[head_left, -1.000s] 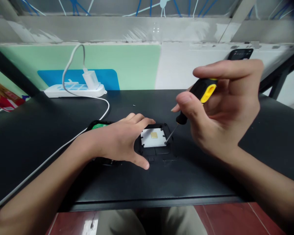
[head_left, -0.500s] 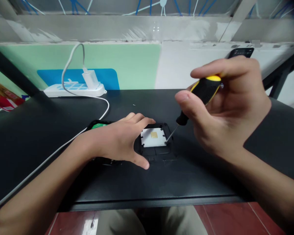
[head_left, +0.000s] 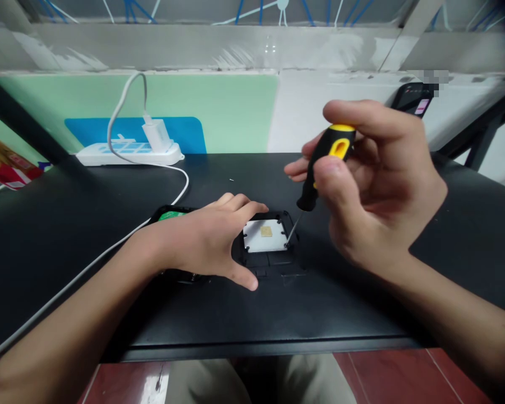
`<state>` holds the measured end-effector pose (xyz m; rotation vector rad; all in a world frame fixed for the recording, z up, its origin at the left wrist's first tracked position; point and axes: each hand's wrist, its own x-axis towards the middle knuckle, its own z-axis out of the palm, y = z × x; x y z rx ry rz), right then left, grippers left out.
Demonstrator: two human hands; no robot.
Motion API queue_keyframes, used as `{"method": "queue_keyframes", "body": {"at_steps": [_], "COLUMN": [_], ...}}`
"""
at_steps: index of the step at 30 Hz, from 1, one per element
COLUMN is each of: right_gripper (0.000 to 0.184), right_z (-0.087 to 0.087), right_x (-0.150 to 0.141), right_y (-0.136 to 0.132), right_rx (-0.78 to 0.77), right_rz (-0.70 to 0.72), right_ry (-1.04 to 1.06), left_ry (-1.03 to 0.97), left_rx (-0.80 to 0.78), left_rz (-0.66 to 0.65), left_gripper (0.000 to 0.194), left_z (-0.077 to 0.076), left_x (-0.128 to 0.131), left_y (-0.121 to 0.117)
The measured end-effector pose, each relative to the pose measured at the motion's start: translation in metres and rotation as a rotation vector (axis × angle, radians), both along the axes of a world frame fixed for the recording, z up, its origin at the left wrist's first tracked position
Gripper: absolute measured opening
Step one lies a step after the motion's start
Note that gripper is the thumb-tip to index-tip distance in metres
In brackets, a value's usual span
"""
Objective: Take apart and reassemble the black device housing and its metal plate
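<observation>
A person's two bare hands work over a black table (head_left: 160, 325). At right of centre, the right hand (head_left: 382, 185) has its fingers closed around a yellow-and-black screwdriver (head_left: 323, 147). Compared with half a second ago, the handle stands more upright and shows its yellow slot, and the hand has shifted slightly left. The tip remains at the same lower right corner of a white plate (head_left: 261, 244), so the handle seems to be turning while work on that corner continues; whether a screw is moving cannot be told.

The plate, bearing a small gold square (head_left: 266, 231), lies at the centre of the frame inside a black plastic housing (head_left: 278, 259). The left hand (head_left: 206, 238), unmoved, lies palm down across the housing's left side, fingers and thumb spread open. Beneath its wrist shows a green circuit board (head_left: 171, 215) in a black casing; the hand hides whether the two join.

A tiny pale bit (head_left: 231, 180) lies beyond. At upper left, a white power strip (head_left: 95, 156) holds a charger (head_left: 155, 134) with a white cable (head_left: 185, 175), before a green-and-white wall (head_left: 235, 112). A phone (head_left: 404, 100) leans at upper right. Red floor (head_left: 382, 376) shows below.
</observation>
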<state>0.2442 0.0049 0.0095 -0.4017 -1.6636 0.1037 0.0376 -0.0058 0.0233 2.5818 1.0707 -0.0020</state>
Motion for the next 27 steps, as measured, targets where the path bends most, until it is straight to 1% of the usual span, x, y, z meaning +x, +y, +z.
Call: {"method": "queue_keyframes", "body": {"at_steps": [2,4,6,9,10,12,16,19,22,24,27], "right_gripper": [0.036,0.034,0.03,0.029,0.029,0.028,0.027,0.028,0.028,0.023,0.026], "right_z": [0.0022,0.0029,0.0018,-0.0012,-0.002,-0.0026,0.0001,0.0034,0.0039,0.002,-0.0019], "right_x": [0.001,0.0018,0.0022,0.0019,0.0015,0.0004,-0.0002,0.0016,0.0031,0.0028,0.0013], "right_y": [0.0007,0.0014,0.0022,0.0028,0.0027,0.0023,0.0018,0.0036,0.0059,0.0062,0.0046], "right_rx": [0.032,0.05,0.03,-0.058,-0.062,-0.043,-0.009,0.065,0.117,0.072,-0.074], "right_rz": [-0.042,-0.054,-0.012,0.096,0.127,0.143,0.05,-0.026,-0.036,0.003,0.078], "right_ry": [0.0,-0.004,0.014,0.063,0.074,0.07,0.05,0.018,0.049,0.098,0.109], "left_ry": [-0.002,-0.002,-0.006,-0.001,0.003,0.012,0.007,0.003,0.0,-0.007,-0.012], "left_rx": [-0.006,-0.019,-0.015,-0.001,0.001,0.0,0.009,0.005,-0.004,-0.003,0.0], "left_rz": [0.003,0.008,0.01,0.005,0.006,0.006,0.0,0.001,0.005,0.0,-0.005], "left_gripper": [0.1,0.099,0.101,0.102,0.102,0.101,0.102,0.101,0.101,0.101,0.101], "left_z": [-0.0003,-0.0007,-0.0011,-0.0011,-0.001,-0.0007,-0.0007,-0.0013,-0.0021,-0.0026,-0.0031], "left_x": [-0.0001,-0.0002,-0.0004,-0.0007,-0.0008,-0.0008,-0.0009,-0.0011,-0.0017,-0.0023,-0.0032], "left_y": [0.0001,0.0002,0.0003,0.0002,0.0,-0.0003,-0.0006,-0.0002,0.0005,0.0009,0.0013]}}
